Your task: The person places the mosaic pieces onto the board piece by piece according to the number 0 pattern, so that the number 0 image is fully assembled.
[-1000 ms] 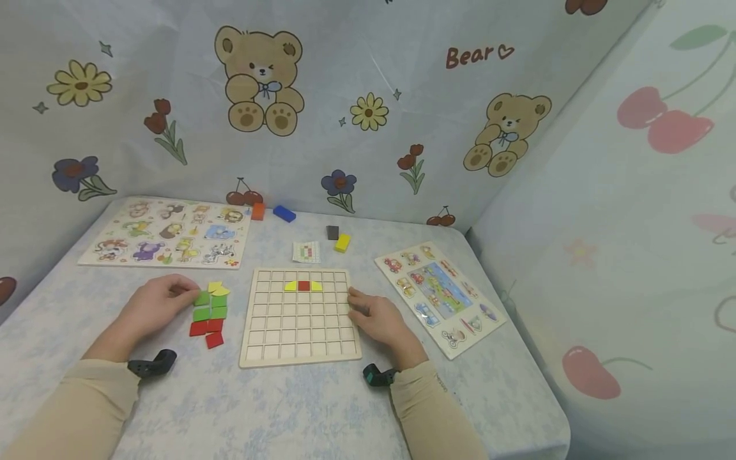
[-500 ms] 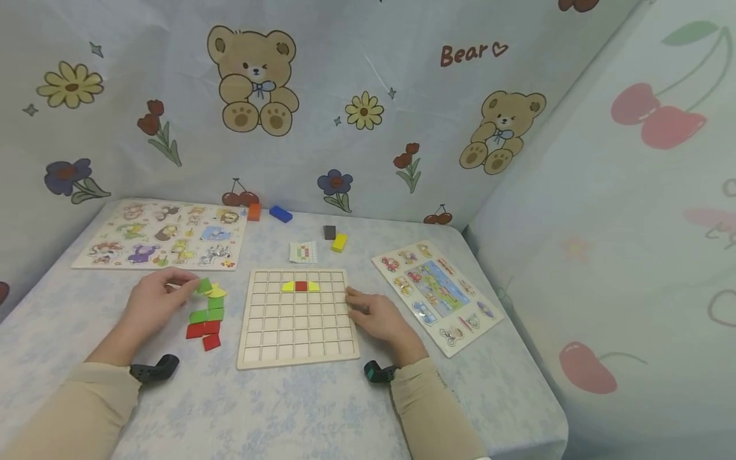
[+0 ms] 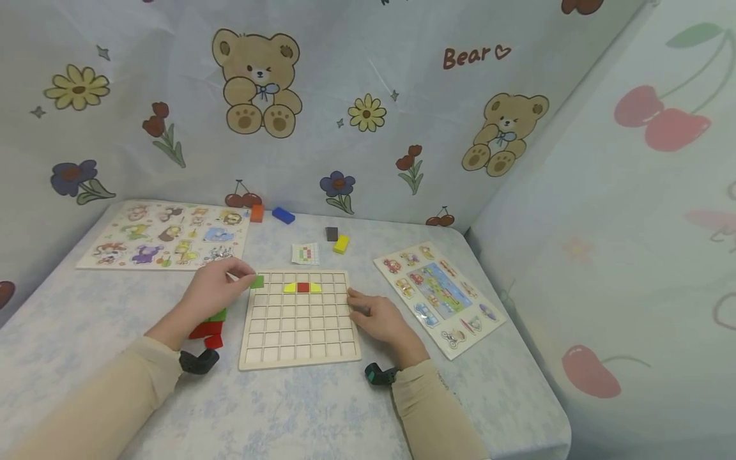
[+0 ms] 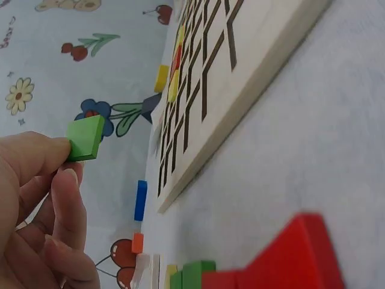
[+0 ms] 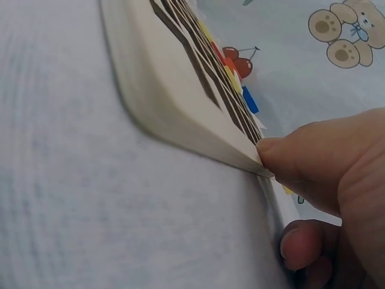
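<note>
My left hand (image 3: 217,289) pinches a green square tile (image 4: 84,136) between thumb and finger, over the upper left corner of the wooden grid board (image 3: 302,361). In the head view, a red square tile (image 3: 303,287) sits near the board's top row between two yellow curved tiles. Along the board's right edge, my right hand (image 3: 379,319) holds the rim, its thumb (image 5: 289,153) on the edge in the right wrist view. Loose red tiles (image 3: 206,329) and a green tile (image 3: 219,315) lie left of the board, partly hidden by my left forearm.
Behind the board lies a small pattern card (image 3: 305,253). Beyond it are a black block (image 3: 331,234), yellow block (image 3: 342,244), blue block (image 3: 283,215) and orange block (image 3: 257,213). An animal puzzle (image 3: 158,233) lies back left, a vehicle puzzle (image 3: 439,297) right.
My left hand has lifted the green tile from the loose pile and carried it right to the board's upper left corner. My right hand has stayed at the board's edge.
</note>
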A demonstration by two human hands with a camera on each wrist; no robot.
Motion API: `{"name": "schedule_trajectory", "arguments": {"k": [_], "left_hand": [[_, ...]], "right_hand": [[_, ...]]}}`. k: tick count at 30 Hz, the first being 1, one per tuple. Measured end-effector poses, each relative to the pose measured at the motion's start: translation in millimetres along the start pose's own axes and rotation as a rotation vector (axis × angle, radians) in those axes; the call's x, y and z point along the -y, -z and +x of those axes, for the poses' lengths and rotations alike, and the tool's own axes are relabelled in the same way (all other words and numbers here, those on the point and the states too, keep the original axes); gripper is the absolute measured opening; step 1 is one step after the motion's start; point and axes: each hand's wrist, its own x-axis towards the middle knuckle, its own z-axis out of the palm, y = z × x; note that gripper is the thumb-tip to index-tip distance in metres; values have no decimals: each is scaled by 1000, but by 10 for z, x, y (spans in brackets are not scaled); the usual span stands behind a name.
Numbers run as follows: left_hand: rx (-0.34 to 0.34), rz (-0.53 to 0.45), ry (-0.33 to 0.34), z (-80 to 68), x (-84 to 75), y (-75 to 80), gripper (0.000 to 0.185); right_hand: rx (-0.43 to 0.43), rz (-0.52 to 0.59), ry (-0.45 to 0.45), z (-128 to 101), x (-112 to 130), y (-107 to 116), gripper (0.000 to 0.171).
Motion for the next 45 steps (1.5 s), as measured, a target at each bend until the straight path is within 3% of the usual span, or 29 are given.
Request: {"name": "schedule_trajectory", "arguments": {"k": [8,16,19,37,41,45], "left_hand": [[127,104,-32,113,-273,-275,17],[166,186,41,168,-413,-456,13],[174,203,32,180,-421,-485,12],[209,264,-34,180,-412,-534,8],[181,264,-40,101,-402,-504,9],[152,242,-21,-64,-367,-339,13]], "right_hand": [[-13,-11,6,10,-7,3,40],[-6,-8,6,-4,1,-2,40],[-2,-1,9,-8,9,-5,40],[-21,-30,0,-11,28,-2,39],[-14,-31,1,-18,25,1,40],[-12,-40,5,-15,29,18,40]]}}
